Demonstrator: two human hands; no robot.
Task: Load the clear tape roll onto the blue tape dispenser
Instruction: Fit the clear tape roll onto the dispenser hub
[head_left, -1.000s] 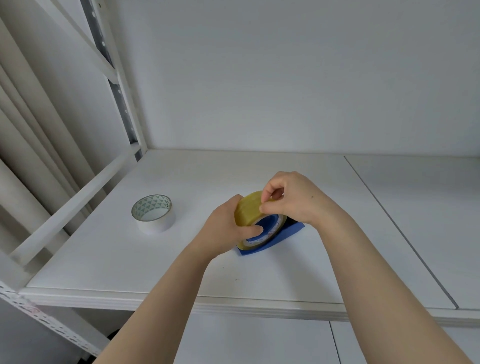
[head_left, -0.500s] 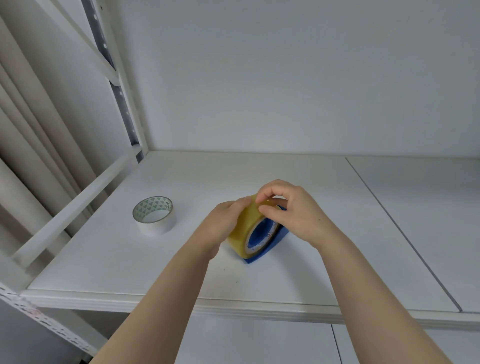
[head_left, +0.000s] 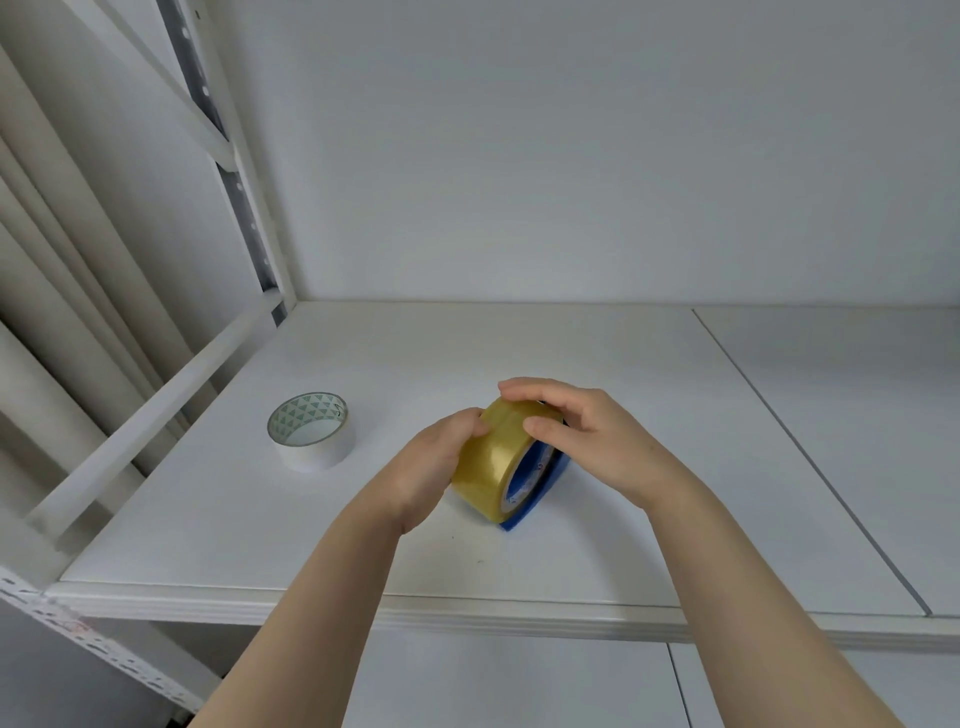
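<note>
Now my right hand has slid over the top of the clear tape roll, and the roll stands up straighter than before. My left hand holds its left side with bent fingers. My right hand curls over its top. The roll sits against the blue tape dispenser on the white shelf. I think I am still pushing it on. Next I should press it in snug.

No text can be read. The blue-and-white print on the core of the clear tape roll is too small and blurred to make out.
</note>
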